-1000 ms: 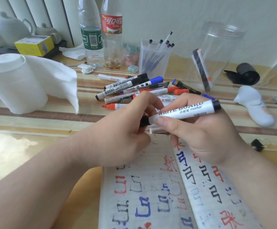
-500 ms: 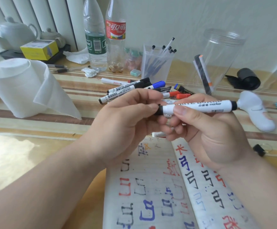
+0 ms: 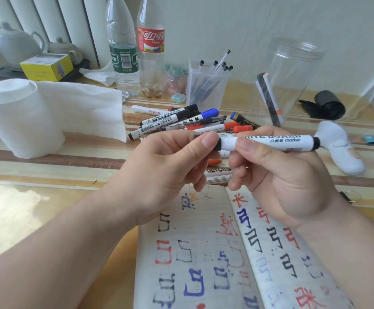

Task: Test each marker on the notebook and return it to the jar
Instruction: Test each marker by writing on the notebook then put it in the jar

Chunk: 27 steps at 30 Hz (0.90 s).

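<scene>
**A:** Fingers (image 3: 208,139) of the left hand (image 3: 159,175) pinch the black cap end. The right hand (image 3: 281,181) grips the barrel of the whiteboard marker (image 3: 270,142), held level above the far edge of the notebook (image 3: 192,253).

**B:** The risk? A hard tug could jerk the hands apart, smear ink on skin, or flick the cap into the marker pile (image 3: 177,121) just beyond.

**A:** And I can't tell whether that cap is seated or loose.

**B:** The jar (image 3: 293,81) stands far right, with one marker (image 3: 268,97) leaning inside. It looks light, so a careless drop could tip it.

**A:** Anything in the way?

**B:** The white gadget (image 3: 337,148) lies near the jar's foot. The pen cup (image 3: 206,88) and two bottles (image 3: 123,52) sit far centre, and the paper roll (image 3: 21,117) is left on the bench (image 3: 47,166).
</scene>
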Motion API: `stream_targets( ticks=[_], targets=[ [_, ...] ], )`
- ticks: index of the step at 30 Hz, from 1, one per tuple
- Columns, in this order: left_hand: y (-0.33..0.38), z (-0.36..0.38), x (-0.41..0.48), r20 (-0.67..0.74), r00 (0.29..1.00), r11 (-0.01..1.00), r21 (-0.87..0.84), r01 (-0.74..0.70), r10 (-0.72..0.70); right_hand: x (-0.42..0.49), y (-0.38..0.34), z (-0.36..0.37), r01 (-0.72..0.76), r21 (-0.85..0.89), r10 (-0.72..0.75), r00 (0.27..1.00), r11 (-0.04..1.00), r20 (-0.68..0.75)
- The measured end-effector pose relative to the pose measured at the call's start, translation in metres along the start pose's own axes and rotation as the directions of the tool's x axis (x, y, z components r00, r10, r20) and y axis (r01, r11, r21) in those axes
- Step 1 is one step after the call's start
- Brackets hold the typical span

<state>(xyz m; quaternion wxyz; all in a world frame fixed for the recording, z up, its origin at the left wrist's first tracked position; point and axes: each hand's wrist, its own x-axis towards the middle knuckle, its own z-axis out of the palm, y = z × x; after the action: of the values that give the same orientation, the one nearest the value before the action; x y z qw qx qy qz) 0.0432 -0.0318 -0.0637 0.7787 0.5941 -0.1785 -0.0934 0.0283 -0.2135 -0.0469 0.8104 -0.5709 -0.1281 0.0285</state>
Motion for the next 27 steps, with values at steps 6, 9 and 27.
stream_targets(
  ticks=[6, 9, 27],
  targets=[
    [-0.001, -0.006, 0.000, -0.023, 0.988, 0.937, 0.324, -0.135, 0.150, 0.001, 0.001, 0.005, -0.104, 0.115, 0.105, 0.994, 0.988, -0.004],
    [-0.002, -0.009, 0.000, -0.025, 0.987, 0.903, 0.408, -0.134, 0.158, 0.002, 0.003, 0.003, -0.127, 0.108, 0.130, 0.991, 0.986, -0.015],
    [-0.003, -0.009, -0.002, -0.083, 0.971, 0.591, 0.804, -0.067, 0.222, 0.011, 0.001, -0.019, 0.189, -0.337, -0.256, 0.952, 0.922, -0.166]
  ],
)
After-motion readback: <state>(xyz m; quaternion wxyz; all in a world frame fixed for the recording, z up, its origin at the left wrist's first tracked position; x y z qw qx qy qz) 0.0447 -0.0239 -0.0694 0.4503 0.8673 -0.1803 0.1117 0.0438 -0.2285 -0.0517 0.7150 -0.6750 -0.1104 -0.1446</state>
